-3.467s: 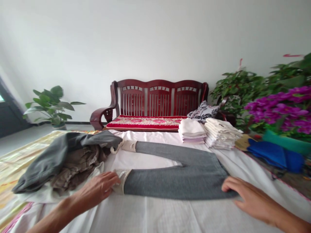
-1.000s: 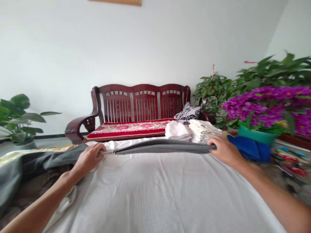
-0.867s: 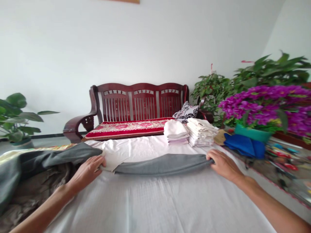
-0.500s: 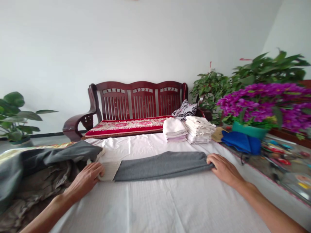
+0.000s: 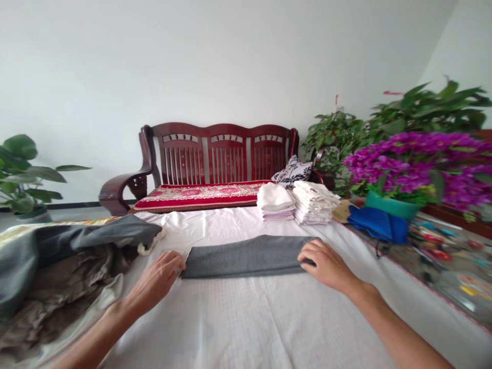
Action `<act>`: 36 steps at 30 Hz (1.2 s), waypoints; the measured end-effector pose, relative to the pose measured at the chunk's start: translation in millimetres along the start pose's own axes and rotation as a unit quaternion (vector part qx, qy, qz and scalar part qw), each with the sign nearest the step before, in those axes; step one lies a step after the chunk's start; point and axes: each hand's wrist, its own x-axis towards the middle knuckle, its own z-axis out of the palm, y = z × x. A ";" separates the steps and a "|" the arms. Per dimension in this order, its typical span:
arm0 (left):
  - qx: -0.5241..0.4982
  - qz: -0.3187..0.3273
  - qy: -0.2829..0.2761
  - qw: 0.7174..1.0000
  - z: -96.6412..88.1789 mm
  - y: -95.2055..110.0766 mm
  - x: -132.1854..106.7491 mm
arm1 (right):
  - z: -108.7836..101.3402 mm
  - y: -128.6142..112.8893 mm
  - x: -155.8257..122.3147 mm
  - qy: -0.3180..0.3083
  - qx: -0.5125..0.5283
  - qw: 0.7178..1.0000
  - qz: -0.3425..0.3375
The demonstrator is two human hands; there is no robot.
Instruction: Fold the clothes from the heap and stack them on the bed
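A grey garment (image 5: 246, 257), laid out as a long flat strip with a pale band at its left end, lies across the white cloth in front of me. My left hand (image 5: 165, 269) is closed on that pale left end, and most of the band is hidden by it. At the other end, my right hand (image 5: 325, 262) has its fingers curled round the grey edge. To the left of my left arm is a loose heap of grey and brown clothes (image 5: 69, 277).
Two stacks of folded white cloths, the left one (image 5: 274, 202) and the right one (image 5: 314, 202), stand at the far edge. Behind is a wooden bench (image 5: 226, 154). Purple flowers (image 5: 418, 161), blue cloth (image 5: 378, 224) and small items are at the right.
Both hands have come closer together: the left has moved right and the right has moved left. The strip looks shorter, and less of its pale end shows.
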 end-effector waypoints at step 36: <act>-0.057 0.158 -0.070 0.983 117.6 155.5 135.7 | 85.3 -19.1 54.8 0.000 -0.039 0.999 0.029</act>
